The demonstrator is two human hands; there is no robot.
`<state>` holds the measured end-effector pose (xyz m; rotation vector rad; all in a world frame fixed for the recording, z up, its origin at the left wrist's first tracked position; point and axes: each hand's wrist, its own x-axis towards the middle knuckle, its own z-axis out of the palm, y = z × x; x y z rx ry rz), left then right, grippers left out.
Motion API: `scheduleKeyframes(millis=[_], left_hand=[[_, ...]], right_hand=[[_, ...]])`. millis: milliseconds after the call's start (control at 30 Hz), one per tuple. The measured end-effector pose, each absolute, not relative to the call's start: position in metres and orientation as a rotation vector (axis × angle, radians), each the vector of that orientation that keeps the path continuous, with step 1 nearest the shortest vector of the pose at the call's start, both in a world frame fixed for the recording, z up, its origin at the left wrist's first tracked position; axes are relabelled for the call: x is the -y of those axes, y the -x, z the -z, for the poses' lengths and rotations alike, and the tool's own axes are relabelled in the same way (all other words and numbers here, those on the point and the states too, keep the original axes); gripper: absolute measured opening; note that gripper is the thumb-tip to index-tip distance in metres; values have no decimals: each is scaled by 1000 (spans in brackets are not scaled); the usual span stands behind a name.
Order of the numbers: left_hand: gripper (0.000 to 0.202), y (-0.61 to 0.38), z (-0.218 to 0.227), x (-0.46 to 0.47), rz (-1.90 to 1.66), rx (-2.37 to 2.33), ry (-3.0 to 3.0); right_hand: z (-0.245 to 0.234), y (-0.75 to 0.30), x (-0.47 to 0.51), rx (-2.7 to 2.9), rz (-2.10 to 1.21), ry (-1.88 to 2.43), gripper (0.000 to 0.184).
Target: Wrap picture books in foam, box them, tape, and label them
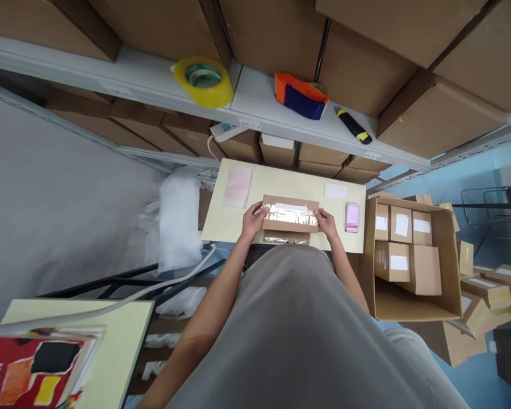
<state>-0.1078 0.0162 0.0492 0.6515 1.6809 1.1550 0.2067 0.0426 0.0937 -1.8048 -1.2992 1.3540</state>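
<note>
Brown and shiny-topped, a box (290,225) is sitting between our left hand (252,220) and right hand (327,222) — we are pinching its ends over the cream tabletop (281,183). Rightward, a large carton (369,258) is holding smaller boxes (426,271); yellow tape (216,94) is resting on the shelf (255,85).

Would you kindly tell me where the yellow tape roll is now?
In the head view, the tape roll is near the top, left of centre, on the shelf, left of the orange-and-blue tool.
</note>
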Motion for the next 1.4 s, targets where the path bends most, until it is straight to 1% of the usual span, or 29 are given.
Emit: scheduleKeyframes(millis=[67, 100, 200, 300, 333, 400, 467, 533, 633, 700, 767, 800, 867, 967, 1067, 1200, 1267, 1300, 1400], left_hand=[[46, 109, -51, -20, -1132, -1697, -728], [46, 110, -53, -22, -1116, -1718, -784], [52, 105, -62, -23, -1116, -1893, -1086], [47, 92, -73, -21, -1110, -1940, -1532], [51, 87, -76, -21, -1087, -1931, -1642], [58, 79, -84, -25, -1050, -1906, -1795], [57, 73, -97, -38, -1064, -1891, -1876], [47, 69, -119, -60, -1144, -1879, -1915], [31, 66, -173, -105, -1343, -1838, -1951], [24, 64, -214, -137, -1477, -1818, -1940], [15, 62, -252, -161, -1581, -1837, -1891], [11, 60, -267, -170, -1620, -1846, -1859], [14, 59, -288, -178, -1671, -1852, -1809], [21, 58, -296, -173, -1686, -1829, -1739], [23, 59, -284, -157, -1654, -1783, -1659], [20, 56, -253, -121, -1624, -1689, -1521], [16, 53, -237, -95, -1637, -1641, -1422], [14, 52, -229, -80, -1649, -1614, -1368], [17, 49, -213, -37, -1668, -1538, -1220]], right_hand=[[-99, -201, -47, 1383, -1269, 1863, 53], [-101, -198, -48, 1415, -1219, 1891, 53], [-105, -182, -45, 1686, -849, 2014, 53], [-102, -164, -34, 1931, -489, 1921, 55], [-100, -158, -32, 1995, -404, 1874, 58], [-101, -147, -32, 2127, -292, 1778, 63], [-114, -136, -46, 2245, -210, 1672, 64], [-146, -124, -77, 2307, -122, 1557, 63], [-221, -104, -148, 2253, 38, 1459, 56], [-274, -88, -199, 2212, 139, 1464, 56], [-313, -72, -242, 2215, 187, 1534, 56], [-326, -66, -258, 2229, 176, 1600, 54], [-339, -55, -281, 2272, 102, 1764, 50], [-340, -48, -298, 2337, 24, 1889, 53], [-337, -52, -307, 2387, -22, 1838, 54], [-325, -72, -298, 2327, -212, 1660, 44], [-305, -85, -271, 2198, -394, 1505, 44], [-293, -91, -250, 2119, -518, 1417, 46], [-257, -102, -164, 1878, -955, 1202, 60]])
